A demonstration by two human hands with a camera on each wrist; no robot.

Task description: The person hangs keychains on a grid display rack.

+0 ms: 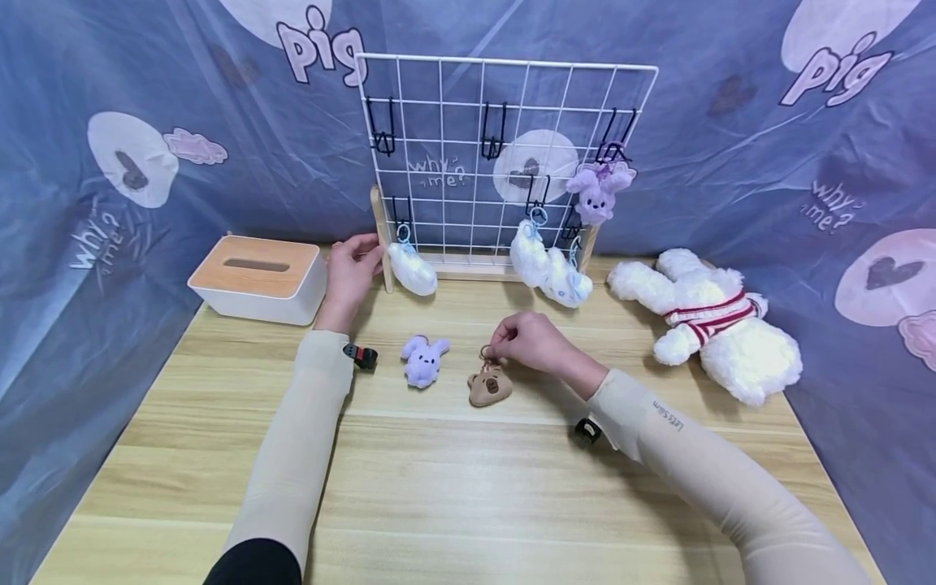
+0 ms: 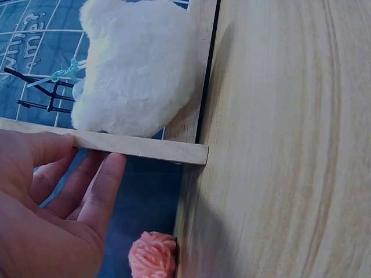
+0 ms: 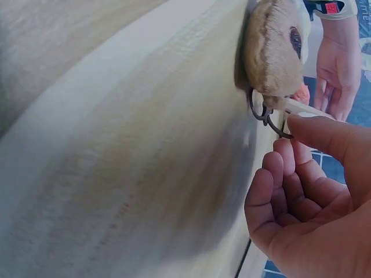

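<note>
My left hand (image 1: pixel 354 260) is at the left wooden post (image 2: pixel 156 148) of the white grid rack (image 1: pixel 468 61), thumb and fingertips gripping its edge. Close beside it a white fluffy charm (image 1: pixel 413 270) hangs by a blue ring from a black hook. My right hand (image 1: pixel 532 340) pinches the metal ring (image 3: pixel 278 128) of a brown bear-face plush keychain (image 1: pixel 490 387) between thumb and index finger. The other fingers curl loosely. The keychain dangles low over the table, face up toward the head camera. Left of it, a lilac bunny plush charm (image 1: pixel 423 362) lies on the wood.
More white charms (image 1: pixel 552 272) and a purple bunny charm (image 1: pixel 596 195) hang at the rack's right. A tissue box (image 1: pixel 256 276) stands at left; a large white plush (image 1: pixel 717 325) in a striped sweater lies at right. A pink yarn-like ball (image 2: pixel 153 255) sits behind the post.
</note>
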